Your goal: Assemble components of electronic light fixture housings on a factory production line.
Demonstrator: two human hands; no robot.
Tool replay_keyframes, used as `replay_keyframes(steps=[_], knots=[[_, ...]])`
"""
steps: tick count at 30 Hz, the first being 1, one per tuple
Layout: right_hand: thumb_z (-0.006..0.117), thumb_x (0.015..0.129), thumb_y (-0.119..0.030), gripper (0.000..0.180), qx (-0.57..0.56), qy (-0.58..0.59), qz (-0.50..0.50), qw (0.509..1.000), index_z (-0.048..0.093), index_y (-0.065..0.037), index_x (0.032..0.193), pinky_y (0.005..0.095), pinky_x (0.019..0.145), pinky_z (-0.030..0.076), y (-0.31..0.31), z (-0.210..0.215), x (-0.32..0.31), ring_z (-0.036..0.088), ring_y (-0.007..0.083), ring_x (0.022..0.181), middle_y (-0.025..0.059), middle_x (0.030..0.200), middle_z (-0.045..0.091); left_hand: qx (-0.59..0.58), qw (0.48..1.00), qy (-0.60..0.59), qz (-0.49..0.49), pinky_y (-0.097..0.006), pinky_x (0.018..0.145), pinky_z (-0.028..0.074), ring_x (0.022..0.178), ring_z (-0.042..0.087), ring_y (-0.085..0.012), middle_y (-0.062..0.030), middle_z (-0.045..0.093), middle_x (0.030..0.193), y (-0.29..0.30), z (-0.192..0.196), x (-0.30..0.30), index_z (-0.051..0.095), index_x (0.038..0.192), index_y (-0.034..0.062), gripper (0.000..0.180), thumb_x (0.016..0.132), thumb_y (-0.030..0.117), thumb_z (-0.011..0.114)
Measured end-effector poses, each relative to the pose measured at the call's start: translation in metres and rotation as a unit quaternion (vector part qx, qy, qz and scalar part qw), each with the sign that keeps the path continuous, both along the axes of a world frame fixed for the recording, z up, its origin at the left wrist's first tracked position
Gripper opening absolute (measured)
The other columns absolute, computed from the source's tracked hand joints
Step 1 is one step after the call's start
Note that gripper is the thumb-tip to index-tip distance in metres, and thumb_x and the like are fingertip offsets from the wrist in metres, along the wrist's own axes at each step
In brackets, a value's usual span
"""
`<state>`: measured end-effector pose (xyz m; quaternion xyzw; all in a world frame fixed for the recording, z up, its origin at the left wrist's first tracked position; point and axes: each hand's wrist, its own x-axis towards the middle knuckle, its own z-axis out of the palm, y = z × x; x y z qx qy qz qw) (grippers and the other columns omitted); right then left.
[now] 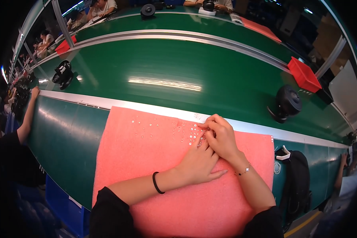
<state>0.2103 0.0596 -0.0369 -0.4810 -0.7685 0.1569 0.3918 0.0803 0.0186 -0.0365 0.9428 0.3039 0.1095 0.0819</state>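
A pink towel (pixel 125 160) lies on the green bench in front of me. Small shiny round pieces (pixel 191 137) sit on it in close rows near its far edge, and others (pixel 143 129) are scattered farther left. My left hand (pixel 198 162), a black band on its wrist, rests on the towel with fingers stretched toward the rows and thumb out to the right. Overlapping its fingertips from the right is my right hand (pixel 224 139), wearing a thin bracelet. Its fingers are bent and drawn together beside the rows; whatever is between them is too small to make out.
Beyond a pale metal rail (pixel 83 98) runs a wide green belt (pixel 158 63). A black round device (pixel 288 101) stands on it at right, another (pixel 62 74) at left. A red bin (pixel 304 75) sits far right, a black bag (pixel 298 178) nearer. Another person's arm (pixel 25 117) is at left.
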Motion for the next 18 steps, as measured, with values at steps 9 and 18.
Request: replay_keyframes(steps=[9,18], knots=[[0.050,0.067,0.004,0.025,0.005,-0.048,0.011,0.999,0.066,0.000,0.086,0.0343,0.064,0.043,-0.001,0.008,-0.001,0.053,0.0238,0.075,0.0091,0.087,0.052,0.016,1.000,-0.017,-0.002,-0.056,0.104,0.015,0.121,0.035,-0.0409,-0.0257,0.045,0.123,0.000,0.001,-0.001,0.042,0.124,-0.0050,0.072,0.083,0.055,0.044],[0.051,0.068,0.001,0.032,0.024,-0.091,0.016,0.995,0.063,-0.006,0.098,0.0364,0.069,0.042,-0.004,0.013,-0.003,0.051,0.0242,0.079,0.0090,0.093,0.050,-0.031,0.999,0.010,-0.012,-0.055,0.104,0.015,0.123,0.034,-0.0388,-0.0245,0.046,0.123,0.000,0.000,-0.003,0.051,0.116,-0.0050,0.066,0.082,0.052,0.046]])
